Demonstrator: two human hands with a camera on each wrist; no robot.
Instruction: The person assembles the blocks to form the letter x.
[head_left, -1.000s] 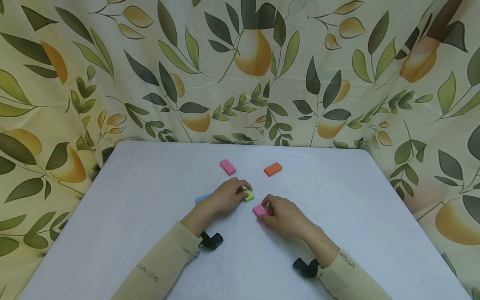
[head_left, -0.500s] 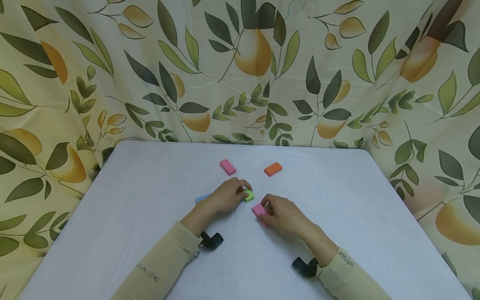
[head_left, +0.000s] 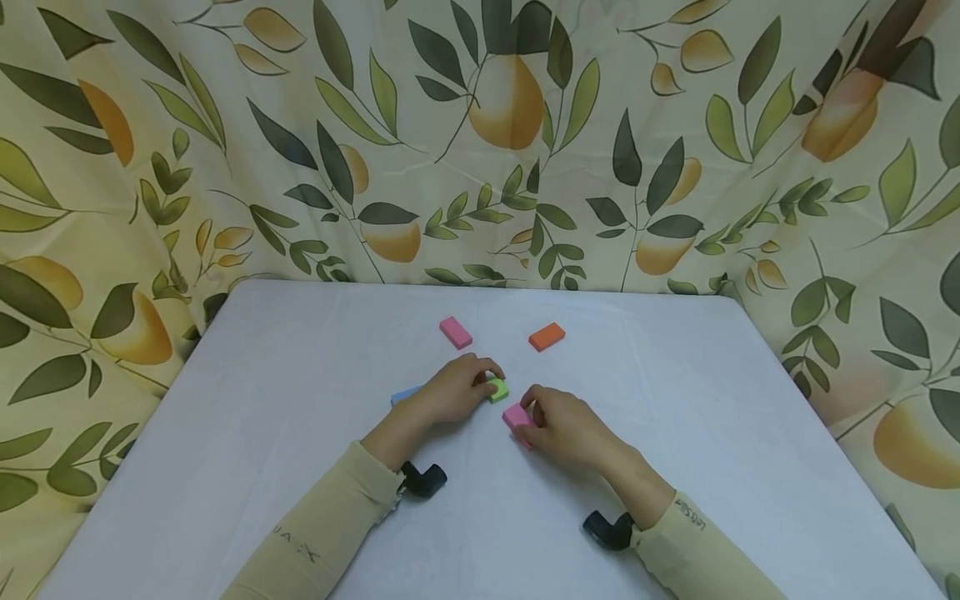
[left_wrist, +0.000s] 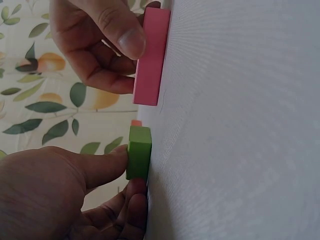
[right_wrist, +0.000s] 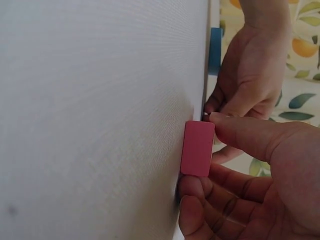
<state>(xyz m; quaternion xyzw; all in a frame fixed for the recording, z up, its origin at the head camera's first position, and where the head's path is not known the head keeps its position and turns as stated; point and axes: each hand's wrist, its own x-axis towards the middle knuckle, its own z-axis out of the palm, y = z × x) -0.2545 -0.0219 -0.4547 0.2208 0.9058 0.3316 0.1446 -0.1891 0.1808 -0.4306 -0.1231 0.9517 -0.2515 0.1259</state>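
Observation:
Near the middle of the white table, my left hand (head_left: 455, 389) pinches a small green block (head_left: 498, 390) between thumb and fingers. The left wrist view shows that green block (left_wrist: 139, 152) close against the tabletop. Just to the right and nearer to me, my right hand (head_left: 573, 429) grips a pink block (head_left: 518, 417) by its sides. Seen from the right wrist, an end face of the pink block (right_wrist: 197, 148) lies between thumb and fingertips. A gap separates the two held blocks. My left wrist partly covers a blue block (head_left: 405, 396).
Farther back lie a second pink block (head_left: 456, 332) and an orange block (head_left: 547, 337), apart from each other. The white-covered table (head_left: 300, 333) ends at a leaf-and-fruit patterned curtain (head_left: 375, 167). A black wrist camera (head_left: 609, 531) sits at my right cuff.
My right hand has shifted very slightly left and away from me with the pink block, a little nearer the green one. My left hand stays in place.

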